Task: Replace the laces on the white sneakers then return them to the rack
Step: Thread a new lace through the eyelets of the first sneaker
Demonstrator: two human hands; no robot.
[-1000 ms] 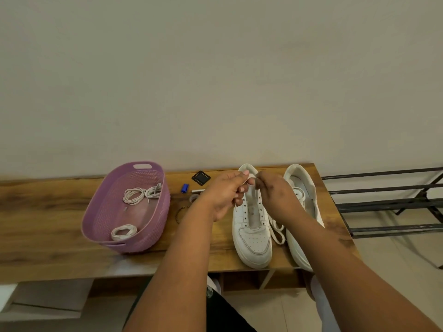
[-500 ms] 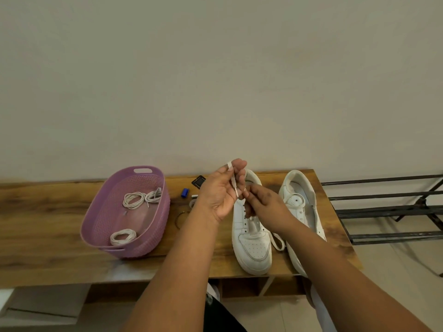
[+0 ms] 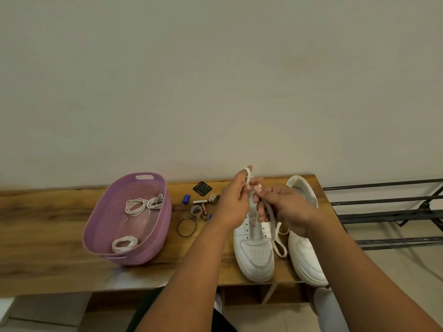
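Two white sneakers stand toes-toward-me on the wooden table (image 3: 48, 236): the left sneaker (image 3: 255, 255) with bare eyelets, the right sneaker (image 3: 305, 257) partly behind my right forearm. A flat white lace (image 3: 275, 231) hangs between them in a loop. My left hand (image 3: 233, 202) holds the lace's upper end wound over its index finger above the left sneaker's heel. My right hand (image 3: 282, 207) pinches the same lace just to the right, fingertips nearly touching the left hand.
A purple basket (image 3: 158, 233) at the left holds several coiled white laces (image 3: 135, 206). Small items lie between basket and shoes: a bracelet (image 3: 187, 226), batteries, a blue cap, a black square. A black metal rack (image 3: 383, 212) stands to the right of the table.
Both hands have lifted with the lace, away from the left sneaker's tongue. The lace now wraps over my left index finger, and my right hand has shifted right along it.
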